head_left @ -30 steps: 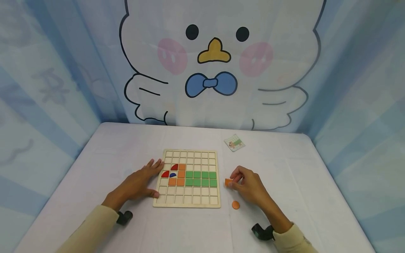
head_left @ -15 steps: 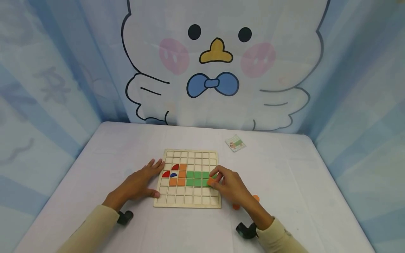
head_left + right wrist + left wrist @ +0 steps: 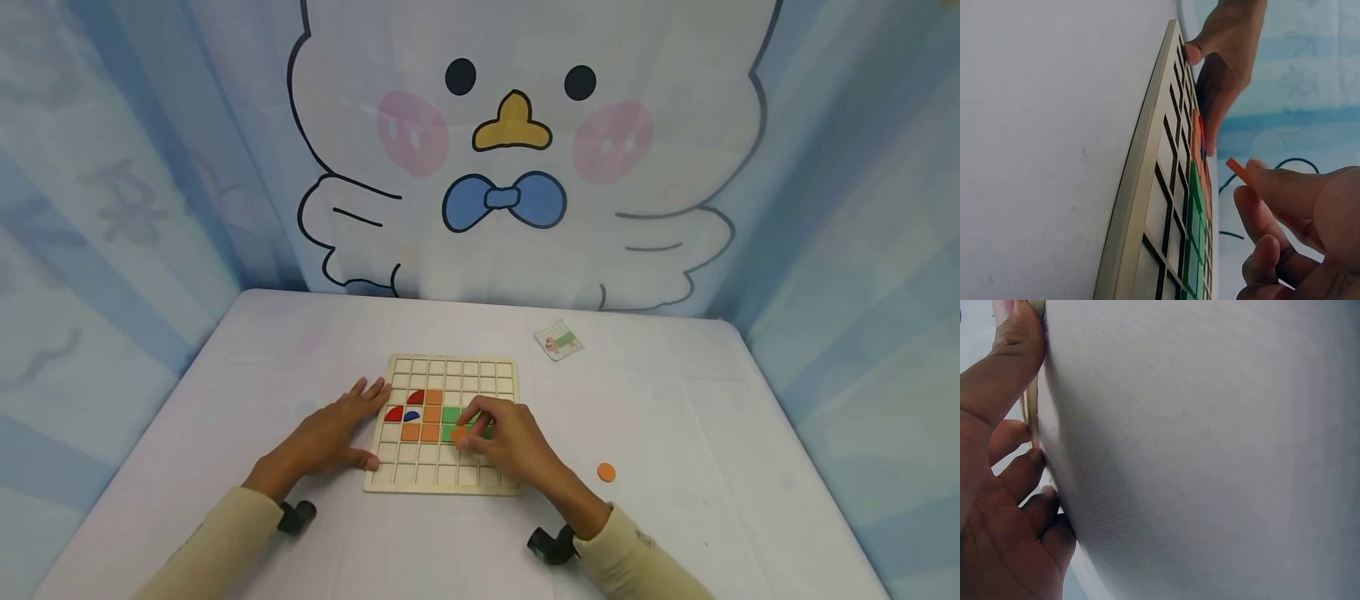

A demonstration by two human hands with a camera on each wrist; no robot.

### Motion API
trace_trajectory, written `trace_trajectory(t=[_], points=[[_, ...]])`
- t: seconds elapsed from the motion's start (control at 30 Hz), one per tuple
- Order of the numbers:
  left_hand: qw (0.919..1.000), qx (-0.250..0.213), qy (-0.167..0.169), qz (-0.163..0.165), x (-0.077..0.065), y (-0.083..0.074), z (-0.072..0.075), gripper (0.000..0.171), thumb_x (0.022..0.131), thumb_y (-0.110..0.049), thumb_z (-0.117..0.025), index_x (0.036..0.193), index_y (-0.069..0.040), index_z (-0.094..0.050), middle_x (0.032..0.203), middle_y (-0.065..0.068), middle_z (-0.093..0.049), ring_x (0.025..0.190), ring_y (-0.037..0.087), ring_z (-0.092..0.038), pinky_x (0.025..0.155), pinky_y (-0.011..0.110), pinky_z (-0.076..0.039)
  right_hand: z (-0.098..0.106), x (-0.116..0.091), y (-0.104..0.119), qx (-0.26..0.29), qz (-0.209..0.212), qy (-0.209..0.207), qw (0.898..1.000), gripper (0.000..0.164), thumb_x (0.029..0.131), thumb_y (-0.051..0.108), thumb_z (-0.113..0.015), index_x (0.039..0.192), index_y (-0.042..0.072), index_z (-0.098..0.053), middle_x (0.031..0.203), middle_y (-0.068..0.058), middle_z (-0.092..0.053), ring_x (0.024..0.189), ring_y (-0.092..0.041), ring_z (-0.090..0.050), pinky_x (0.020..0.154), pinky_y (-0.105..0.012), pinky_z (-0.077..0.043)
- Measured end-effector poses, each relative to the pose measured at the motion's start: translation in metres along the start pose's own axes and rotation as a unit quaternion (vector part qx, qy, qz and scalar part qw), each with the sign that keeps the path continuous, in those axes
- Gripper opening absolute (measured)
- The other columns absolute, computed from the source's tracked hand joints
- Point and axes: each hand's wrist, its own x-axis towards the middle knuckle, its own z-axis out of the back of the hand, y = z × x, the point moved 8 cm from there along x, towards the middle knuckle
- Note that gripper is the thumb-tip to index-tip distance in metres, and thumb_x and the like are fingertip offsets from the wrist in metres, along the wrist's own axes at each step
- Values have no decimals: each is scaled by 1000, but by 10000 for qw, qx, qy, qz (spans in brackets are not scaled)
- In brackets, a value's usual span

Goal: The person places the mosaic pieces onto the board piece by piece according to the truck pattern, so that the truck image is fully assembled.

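Observation:
A wooden grid board lies on the white table. My left hand rests along its left side, fingers spread and straight, thumb near the lower left corner. Between thumb and fingertips, my right hand pinches an orange tile above the green tiles. The right wrist view shows this thin orange tile raised off the board surface. Orange squares, two red quarter-round tiles and a blue half-round tile sit in the grid. My right hand covers part of the green rows.
An orange round tile lies on the table to the right of the board. Beyond the board's upper right corner is a small picture card with a coloured grid. A printed curtain hangs behind the table.
My right hand has carried the orange tile leftward from beside the board to over the green tiles. One round orange tile came into view; another is now hidden. My left hand has stayed put.

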Motion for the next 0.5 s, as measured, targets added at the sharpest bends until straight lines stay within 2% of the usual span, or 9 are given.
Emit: trace_trajectory(t=[0.13,0.37,0.5], points=[[10000,38,13,4,0,0,0,116,79,-45,-91,170,-19,-24,179,8,-20,166,43,-11,125,71,-29,-8,5,7,-38,126,55,9999,19,88,21,-88,102,19,-76,84,5,-76,52,-6,-48,48,-20,-38],[10000,67,30,-61,1,0,0,116,79,-47,-90,170,-18,-25,178,9,-19,166,44,-11,125,72,-29,-23,12,19,-253,323,99,9991,15,90,23,-87,100,22,-75,82,8,-76,71,-4,-62,63,-22,-47],[9999,36,30,-96,0,-1,2,115,79,-47,-90,170,-17,-26,178,10,-19,166,45,-11,124,73,-28,-30,18,25,-261,372,109,9989,14,91,23,-86,98,24,-74,80,10,-74,72,-4,-61,61,-22,-46]])
